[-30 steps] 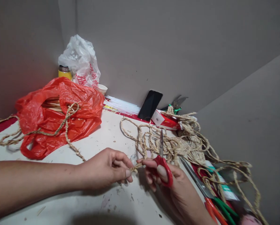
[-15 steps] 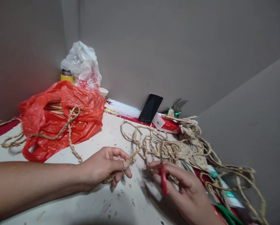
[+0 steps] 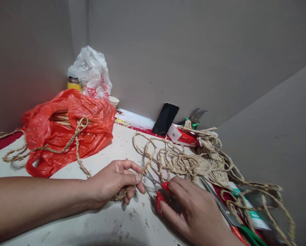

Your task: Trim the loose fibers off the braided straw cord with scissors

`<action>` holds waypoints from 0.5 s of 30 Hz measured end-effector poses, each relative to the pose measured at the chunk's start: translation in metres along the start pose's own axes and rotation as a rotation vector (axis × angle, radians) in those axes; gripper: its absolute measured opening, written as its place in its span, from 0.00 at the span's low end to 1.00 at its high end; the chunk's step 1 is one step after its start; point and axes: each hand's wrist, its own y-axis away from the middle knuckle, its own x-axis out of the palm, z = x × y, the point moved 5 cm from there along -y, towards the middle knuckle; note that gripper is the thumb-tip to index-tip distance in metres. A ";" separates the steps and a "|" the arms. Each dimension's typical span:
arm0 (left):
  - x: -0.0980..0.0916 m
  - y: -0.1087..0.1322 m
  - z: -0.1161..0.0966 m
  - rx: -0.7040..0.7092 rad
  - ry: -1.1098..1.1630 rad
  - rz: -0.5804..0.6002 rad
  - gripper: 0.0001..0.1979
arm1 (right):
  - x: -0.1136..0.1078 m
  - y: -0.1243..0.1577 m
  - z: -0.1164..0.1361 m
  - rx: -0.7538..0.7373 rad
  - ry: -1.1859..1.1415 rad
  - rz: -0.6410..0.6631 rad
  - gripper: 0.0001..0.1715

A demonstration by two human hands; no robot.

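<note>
My left hand (image 3: 123, 181) is closed around a braided straw rope (image 3: 149, 158), pinching it between thumb and fingers. One stretch of that rope shows below the palm, and more runs off toward the coils on the right. In my right hand (image 3: 191, 208) is a small pair of scissors (image 3: 156, 185) with red handles, finger and thumb in the loops. The blades are parted and their tips reach the rope beside my left fingertips. Whether they touch it, I cannot tell.
Coiled rope (image 3: 191, 164) spreads over the right of the white table (image 3: 132, 222). A red plastic bag (image 3: 96, 133) with straw stands at left, near a yellow bottle (image 3: 74, 84). A phone (image 3: 165, 119) leans against the wall. Larger shears (image 3: 226, 212) lie at lower right.
My right hand has turned the scissors so that the blades point left, and their tips have come to the rope by my left hand. The left hand has hardly moved.
</note>
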 end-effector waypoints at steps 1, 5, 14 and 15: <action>0.000 0.000 0.001 -0.005 -0.006 0.003 0.15 | 0.000 0.000 0.001 -0.005 0.003 -0.007 0.09; 0.000 0.000 0.003 -0.016 -0.021 0.000 0.15 | 0.001 0.000 0.004 -0.029 0.019 -0.016 0.11; -0.003 -0.001 0.003 -0.019 -0.026 -0.027 0.13 | 0.005 0.001 0.007 -0.042 -0.029 0.037 0.16; -0.003 -0.001 0.003 -0.023 -0.028 -0.035 0.13 | 0.006 0.001 0.007 -0.045 -0.040 0.041 0.16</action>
